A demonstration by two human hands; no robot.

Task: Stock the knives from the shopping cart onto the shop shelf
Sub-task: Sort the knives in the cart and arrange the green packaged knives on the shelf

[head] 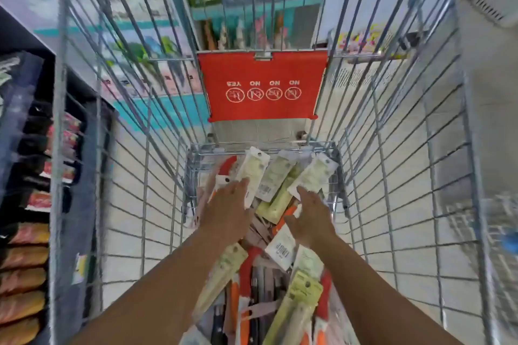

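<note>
In the head view, a deep shopping cart of grey metal wire (145,148) is seen from above, and both bare arms are reached down into it. The bottom of the cart is covered by a loose pile of packaged knives (269,283), each on a long card; some packs are pale green, some have orange or red handles, and a few are dark. The pile stretches from the near edge of the picture to the far wall of the cart.

The left hand (228,202) is laid with its back up on the far part of the pile. Its fingers are stretched forward and close together, and the fingertips rest on a white and pale green knife pack (253,168) that leans against the far wall. No grip around the pack is seen.

The right hand (311,217) is placed just right of the left one, with a small gap between them. Its fingers are also straight and slightly spread, and they touch the near end of another pale green knife pack (314,173) that is tilted towards the far right corner. The thumb is held out to the left.

On the far wall of the cart, a red plastic flap with white round pictograms (263,87) is hung. On the left, a dark shop shelf with orange and red packets (25,232) is seen through the wire, blurred. Beyond the cart, shelves with turquoise edges (157,109) are visible, also blurred.
</note>
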